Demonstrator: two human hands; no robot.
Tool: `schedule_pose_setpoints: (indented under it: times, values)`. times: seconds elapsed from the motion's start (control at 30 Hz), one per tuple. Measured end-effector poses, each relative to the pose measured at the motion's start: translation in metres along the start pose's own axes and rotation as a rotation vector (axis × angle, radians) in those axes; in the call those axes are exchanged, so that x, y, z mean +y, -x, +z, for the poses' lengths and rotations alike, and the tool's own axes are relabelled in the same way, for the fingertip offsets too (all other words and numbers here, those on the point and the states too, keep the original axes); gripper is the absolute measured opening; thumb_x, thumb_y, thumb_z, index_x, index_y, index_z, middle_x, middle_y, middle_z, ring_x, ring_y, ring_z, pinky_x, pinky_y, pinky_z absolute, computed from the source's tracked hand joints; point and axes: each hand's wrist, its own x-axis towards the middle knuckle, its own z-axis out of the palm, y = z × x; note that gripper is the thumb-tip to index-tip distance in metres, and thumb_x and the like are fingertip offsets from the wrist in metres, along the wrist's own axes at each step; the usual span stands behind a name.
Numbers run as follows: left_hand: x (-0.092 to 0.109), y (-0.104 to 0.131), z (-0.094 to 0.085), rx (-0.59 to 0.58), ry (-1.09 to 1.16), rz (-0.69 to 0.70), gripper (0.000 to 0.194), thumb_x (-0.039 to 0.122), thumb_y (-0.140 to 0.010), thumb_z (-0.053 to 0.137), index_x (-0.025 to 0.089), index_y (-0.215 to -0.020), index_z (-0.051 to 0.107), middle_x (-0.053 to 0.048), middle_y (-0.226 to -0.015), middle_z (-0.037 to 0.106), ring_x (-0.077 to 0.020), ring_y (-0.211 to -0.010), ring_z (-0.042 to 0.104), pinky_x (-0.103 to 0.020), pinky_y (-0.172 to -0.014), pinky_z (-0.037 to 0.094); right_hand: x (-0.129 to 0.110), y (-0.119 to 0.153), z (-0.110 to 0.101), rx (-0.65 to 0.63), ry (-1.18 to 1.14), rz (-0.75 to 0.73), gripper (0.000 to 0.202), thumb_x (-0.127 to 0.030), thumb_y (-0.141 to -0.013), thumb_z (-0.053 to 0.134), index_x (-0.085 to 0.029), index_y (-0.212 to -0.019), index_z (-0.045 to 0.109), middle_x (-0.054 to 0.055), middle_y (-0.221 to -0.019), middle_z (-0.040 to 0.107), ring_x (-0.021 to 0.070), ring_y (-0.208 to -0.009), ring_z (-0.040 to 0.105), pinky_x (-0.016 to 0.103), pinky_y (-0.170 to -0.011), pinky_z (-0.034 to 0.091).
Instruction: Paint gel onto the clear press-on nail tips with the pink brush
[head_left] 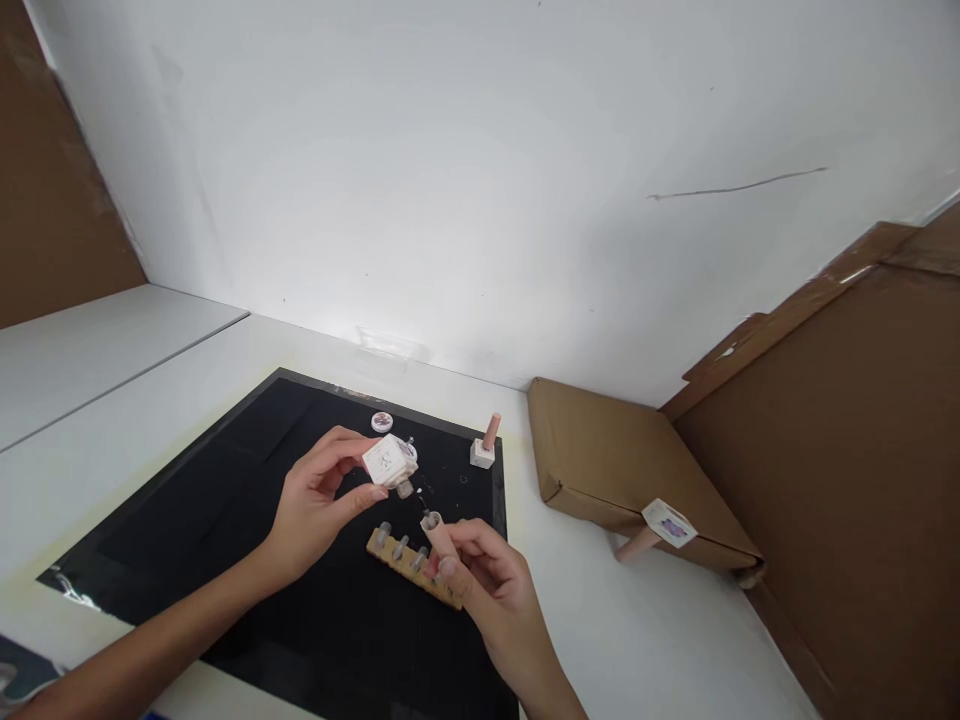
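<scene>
My left hand pinches a small white nail polish bottle, tilted with its open neck pointing down and to the right. In my right hand is the pink cap of a nail polish brush, its brush end pointing up toward the bottle neck, a little apart from it. Under the right fingers lies a tan strip holder bearing several clear nail tips, partly hidden by that hand. Behind the bottle, a small round white pot shows only in part.
Black mat covers much of the white table. A round lid and a pink-capped polish bottle stand toward its back. Right of it, another polish bottle appears tilted beside a cardboard box. A white wall rises behind.
</scene>
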Motion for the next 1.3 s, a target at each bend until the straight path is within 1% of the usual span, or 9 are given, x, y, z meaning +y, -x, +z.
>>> schedule_pose_setpoints:
  times: [0.2, 0.37, 0.57, 0.73, 0.93, 1.0, 1.13, 1.23, 1.3]
  values:
    - [0.001, -0.001, -0.001, 0.002, 0.006, -0.021, 0.027, 0.015, -0.07, 0.077, 0.024, -0.096, 0.074, -0.003, -0.084, 0.061, -0.0143, -0.074, 0.058, -0.025, -0.067, 0.051, 0.005, -0.001, -0.001, 0.069, 0.056, -0.039, 0.033, -0.051, -0.075, 0.067, -0.018, -0.079, 0.068, 0.001, -0.065, 0.057, 0.0152, -0.063, 0.053, 0.026, -0.059, 0.043]
    - [0.001, -0.001, -0.001, 0.005, 0.009, -0.021, 0.026, 0.018, -0.07, 0.078, 0.022, -0.095, 0.074, -0.004, -0.082, 0.06, -0.0144, -0.072, 0.058, -0.026, -0.065, 0.052, 0.009, -0.002, 0.0, 0.104, 0.051, -0.074, 0.02, -0.038, -0.073, 0.07, -0.02, -0.08, 0.068, 0.0, -0.068, 0.057, 0.0151, -0.064, 0.052, 0.027, -0.061, 0.044]
    - [0.001, -0.001, -0.002, -0.02, 0.042, -0.066, 0.025, 0.018, -0.072, 0.077, 0.024, -0.096, 0.074, -0.002, -0.082, 0.059, -0.0137, -0.072, 0.058, -0.026, -0.066, 0.052, 0.008, -0.002, -0.001, 0.144, 0.036, -0.088, 0.01, -0.025, -0.067, 0.071, -0.02, -0.075, 0.066, -0.002, -0.065, 0.053, 0.0132, -0.06, 0.049, 0.024, -0.056, 0.042]
    - [0.001, -0.002, -0.003, -0.009, 0.111, -0.113, 0.022, 0.02, -0.073, 0.076, 0.024, -0.094, 0.075, -0.001, -0.077, 0.058, -0.0125, -0.069, 0.056, -0.023, -0.064, 0.05, 0.007, -0.001, -0.001, 0.165, 0.036, -0.119, 0.009, -0.023, -0.067, 0.07, -0.02, -0.074, 0.065, -0.001, -0.065, 0.053, 0.0132, -0.06, 0.049, 0.023, -0.055, 0.041]
    - [0.0, -0.003, -0.005, 0.006, 0.132, -0.181, 0.019, 0.026, -0.073, 0.076, 0.021, -0.091, 0.075, -0.002, -0.077, 0.06, -0.0126, -0.066, 0.056, -0.023, -0.058, 0.048, 0.008, -0.002, -0.001, 0.168, 0.04, -0.153, 0.009, -0.022, -0.067, 0.07, -0.02, -0.074, 0.064, -0.001, -0.066, 0.053, 0.0131, -0.059, 0.049, 0.023, -0.054, 0.042]
    - [0.0, -0.004, -0.005, 0.018, 0.123, -0.18, 0.019, 0.026, -0.072, 0.077, 0.021, -0.09, 0.075, -0.002, -0.076, 0.06, -0.0125, -0.065, 0.056, -0.023, -0.058, 0.048, 0.008, -0.003, -0.001, 0.171, 0.038, -0.162, 0.01, -0.022, -0.067, 0.071, -0.021, -0.073, 0.063, -0.002, -0.066, 0.052, 0.0128, -0.058, 0.049, 0.023, -0.053, 0.041]
    - [0.002, -0.007, -0.007, 0.023, 0.04, -0.138, 0.021, 0.023, -0.071, 0.077, 0.021, -0.092, 0.075, -0.002, -0.079, 0.06, -0.0132, -0.067, 0.056, -0.025, -0.061, 0.05, 0.008, -0.003, -0.001, 0.179, 0.031, -0.18, 0.009, -0.02, -0.068, 0.07, -0.021, -0.073, 0.063, -0.002, -0.066, 0.051, 0.0119, -0.057, 0.047, 0.023, -0.052, 0.041]
    - [-0.001, -0.011, -0.012, 0.003, -0.133, -0.107, 0.026, 0.02, -0.074, 0.073, 0.022, -0.1, 0.073, -0.003, -0.088, 0.06, -0.0135, -0.072, 0.057, -0.026, -0.065, 0.051, 0.008, -0.003, -0.001, 0.182, 0.031, -0.187, 0.008, -0.021, -0.069, 0.07, -0.021, -0.073, 0.063, -0.002, -0.066, 0.051, 0.0119, -0.057, 0.048, 0.023, -0.053, 0.041]
    - [-0.008, -0.014, -0.017, -0.003, -0.288, -0.085, 0.029, 0.02, -0.076, 0.07, 0.023, -0.105, 0.071, -0.003, -0.093, 0.061, -0.0135, -0.074, 0.057, -0.026, -0.064, 0.051, 0.009, -0.003, -0.001, 0.184, 0.035, -0.179, 0.008, -0.023, -0.07, 0.07, -0.021, -0.074, 0.063, -0.002, -0.066, 0.052, 0.0122, -0.058, 0.048, 0.023, -0.053, 0.042]
